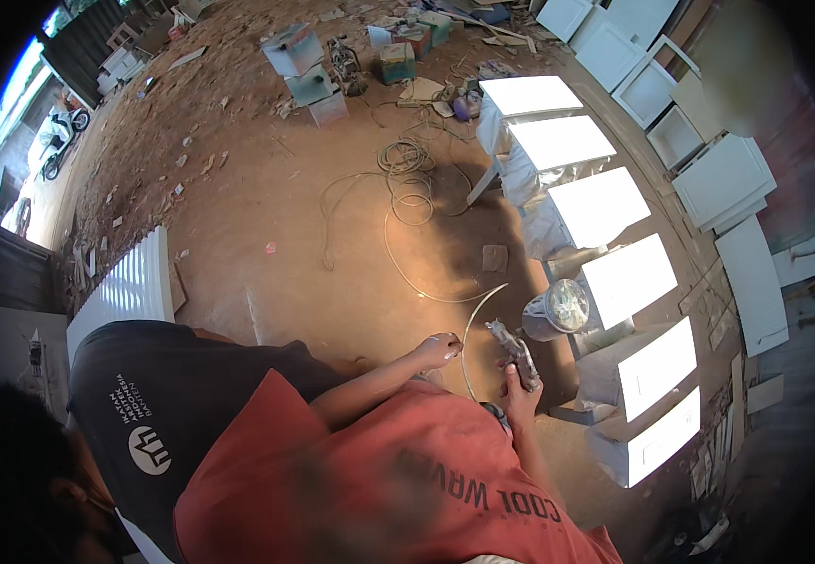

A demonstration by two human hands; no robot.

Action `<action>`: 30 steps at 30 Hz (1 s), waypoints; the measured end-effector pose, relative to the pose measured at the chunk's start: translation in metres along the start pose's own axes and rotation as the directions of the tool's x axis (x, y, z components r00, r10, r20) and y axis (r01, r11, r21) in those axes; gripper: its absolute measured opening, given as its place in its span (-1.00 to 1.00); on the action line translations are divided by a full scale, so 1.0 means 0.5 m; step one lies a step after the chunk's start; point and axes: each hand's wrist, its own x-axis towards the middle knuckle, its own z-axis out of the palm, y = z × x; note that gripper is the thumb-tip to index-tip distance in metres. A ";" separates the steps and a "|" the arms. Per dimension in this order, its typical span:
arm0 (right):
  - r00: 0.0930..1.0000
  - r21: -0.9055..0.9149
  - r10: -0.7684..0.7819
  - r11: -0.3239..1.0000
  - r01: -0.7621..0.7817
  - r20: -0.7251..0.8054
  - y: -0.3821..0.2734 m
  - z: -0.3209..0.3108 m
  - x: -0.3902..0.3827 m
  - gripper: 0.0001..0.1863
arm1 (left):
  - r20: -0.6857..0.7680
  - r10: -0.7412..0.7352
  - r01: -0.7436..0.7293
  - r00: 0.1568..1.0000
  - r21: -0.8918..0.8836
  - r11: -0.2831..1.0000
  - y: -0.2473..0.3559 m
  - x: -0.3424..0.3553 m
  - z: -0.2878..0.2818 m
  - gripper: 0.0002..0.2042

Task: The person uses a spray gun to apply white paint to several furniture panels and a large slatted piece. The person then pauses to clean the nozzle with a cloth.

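Observation:
My right hand (522, 399) is closed around the handle of a paint-smeared spray gun (517, 353), held in front of my red shirt. A round grey cup (544, 318) with a paint-stained top appears right beside the gun; whether the two are joined I cannot tell. Level with my waist, my left hand (439, 351) has its fingers curled together, and what is in them, if anything, does not show. Between my hands a pale hose (466, 350) curves down toward my body. To the right of the cup is a bright white panel (628, 280) on a covered support.
More white panels (598, 206) stand in a row along the right. Coiled hose (407, 160) lies on the dirt floor ahead. Paint-stained boxes (292, 51) and a small machine (344, 66) are farther off. Close on my left is a person in a dark shirt (191, 376).

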 end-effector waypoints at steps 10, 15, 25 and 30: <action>0.952 -0.024 -0.026 0.999 0.035 0.305 -0.135 0.260 0.368 -0.69 | -0.221 -0.638 0.355 0.738 -0.677 0.645 -0.223 -0.107 -0.162 -0.73; 0.920 -0.003 -0.076 0.997 0.083 0.384 -0.164 0.418 0.605 -0.64 | -0.275 -0.745 0.421 0.608 -0.683 0.596 -0.338 -0.067 -0.274 -0.68; 0.707 -0.179 -0.042 0.955 0.236 0.706 -0.244 0.828 1.108 -0.60 | -0.265 -0.961 0.448 -0.080 -0.871 0.203 -0.454 -0.077 -0.403 -0.54; 0.548 -0.160 -0.070 0.919 0.360 0.833 -0.317 1.145 1.157 -0.65 | -0.059 -0.988 0.515 -0.140 -0.857 -0.022 -0.512 -0.001 -0.247 -0.53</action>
